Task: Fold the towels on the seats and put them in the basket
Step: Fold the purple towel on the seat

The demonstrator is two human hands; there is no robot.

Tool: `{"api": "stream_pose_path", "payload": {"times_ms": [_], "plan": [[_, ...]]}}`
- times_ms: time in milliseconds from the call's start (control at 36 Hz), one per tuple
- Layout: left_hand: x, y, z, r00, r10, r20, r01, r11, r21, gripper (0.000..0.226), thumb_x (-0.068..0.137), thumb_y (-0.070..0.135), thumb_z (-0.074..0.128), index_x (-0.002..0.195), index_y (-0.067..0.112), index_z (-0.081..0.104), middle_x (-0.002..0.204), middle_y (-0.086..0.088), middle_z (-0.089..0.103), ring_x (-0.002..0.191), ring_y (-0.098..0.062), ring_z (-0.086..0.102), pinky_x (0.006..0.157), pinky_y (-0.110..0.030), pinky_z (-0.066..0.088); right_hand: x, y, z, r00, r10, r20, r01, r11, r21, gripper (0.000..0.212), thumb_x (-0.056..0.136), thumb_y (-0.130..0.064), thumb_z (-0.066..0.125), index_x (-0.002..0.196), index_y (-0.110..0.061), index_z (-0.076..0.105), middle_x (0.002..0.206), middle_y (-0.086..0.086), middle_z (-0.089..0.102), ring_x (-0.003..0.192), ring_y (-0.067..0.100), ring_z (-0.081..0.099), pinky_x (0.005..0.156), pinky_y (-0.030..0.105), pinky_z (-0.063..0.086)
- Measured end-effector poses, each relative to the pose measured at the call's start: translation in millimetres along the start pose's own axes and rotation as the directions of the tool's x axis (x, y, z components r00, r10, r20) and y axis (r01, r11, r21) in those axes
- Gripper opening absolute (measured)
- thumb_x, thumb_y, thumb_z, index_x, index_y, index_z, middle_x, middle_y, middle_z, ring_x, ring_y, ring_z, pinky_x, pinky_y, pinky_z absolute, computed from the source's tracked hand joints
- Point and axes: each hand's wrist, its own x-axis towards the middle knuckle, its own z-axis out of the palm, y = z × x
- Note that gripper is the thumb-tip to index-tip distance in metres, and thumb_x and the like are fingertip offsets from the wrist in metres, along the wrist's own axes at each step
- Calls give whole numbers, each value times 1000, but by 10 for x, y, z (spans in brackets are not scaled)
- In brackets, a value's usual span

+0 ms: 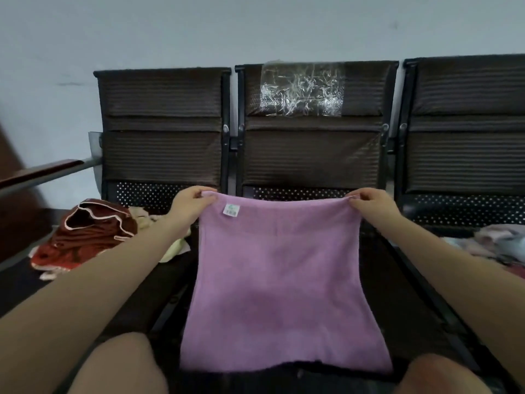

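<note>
- While both arms reach forward, the left hand (191, 201) pinches the upper left corner of a square pink terry towel (279, 282), fingers curled over its hem.
- The right hand (369, 201) pinches the upper right corner the same way, so the towel's top edge is stretched between the two hands.
- The pink towel hangs flat and open in front of the middle black perforated metal seat (311, 132), its lower edge down near the person's bare knees (122, 362).
- A small white sewn-in label (231, 209) sits just below the towel's top hem, close to the left hand.
- Crumpled clear plastic film (302, 89) is stuck across the upper backrest of that middle seat, above the towel.
- Left of the middle seat, a heap of dark red cloth with pale pink trim (91, 231) lies on the neighbouring seat, with pale yellow fabric (176, 247) bunched beside it, partly behind the left forearm.
- Right of the middle seat, a pile of pale pink and light blue fabrics (500, 243) rests on the third seat, blurred at the edge of view.
- Behind the row of seats stands a plain grey wall (170, 29).
</note>
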Motion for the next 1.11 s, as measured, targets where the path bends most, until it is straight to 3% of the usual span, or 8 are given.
{"api": "stream_pose_path", "payload": {"times_ms": [167,278,417,611,722,861,972,1111], "plan": [[183,-445,365,998,-53,17,51,996,77,21,89,3,61,108,6,70,96,-5,65,84,-12,56,59,-11,42,170,438,320,990,132,47,-130,991,-43,17,97,-16,52,107,-14,66,82,0,61,69,19,61,53,25,47],[391,-769,609,993,-120,-8,121,989,82,23,87,3,60,107,6,71,103,-9,68,88,-15,58,73,-25,46,338,705,604,973,221,65,-223,974,26,18,97,-14,52,111,-12,64,92,9,65,65,19,62,48,26,43],[612,-1151,861,980,-194,-40,197,977,88,19,85,7,62,98,17,71,103,-9,70,97,-24,64,90,-35,52,589,1013,977,946,320,41,-323,936,139,24,96,-12,53,116,-9,65,90,8,66,68,20,60,51,27,44],[529,-1525,1061,961,-276,-25,263,879,398,49,91,21,59,138,14,48,136,-13,53,122,-29,52,99,-33,41,590,1252,1321,863,468,190,-503,827,250,67,92,-12,59,151,-15,28,140,16,46,116,32,53,91,43,52],[274,-1461,974,966,-241,99,165,859,485,48,95,25,54,141,20,43,139,-15,44,120,-29,51,88,-28,39,321,1195,1275,938,299,176,-269,947,-173,60,94,-19,54,149,-15,31,147,17,37,122,35,50,96,41,44],[-332,-977,739,941,-47,336,-106,900,422,39,93,14,57,132,18,55,129,-3,52,112,-12,51,86,-16,34,-231,707,1080,914,117,388,-57,985,-163,44,94,-19,56,137,-18,50,127,3,51,110,21,56,88,32,48],[-1044,-567,523,782,63,620,-350,867,353,33,94,20,57,126,26,58,118,12,53,107,0,48,85,-1,32,-902,310,829,766,-61,640,215,963,-165,32,95,-23,57,127,-26,58,119,-6,59,108,9,56,87,16,44],[-1762,-588,458,658,147,739,-523,795,307,49,84,53,39,122,32,61,115,15,53,109,-1,47,97,-20,38,-1536,301,666,560,-193,806,559,806,-196,29,93,-26,57,122,-28,63,118,-8,60,107,8,54,90,21,42]]}}
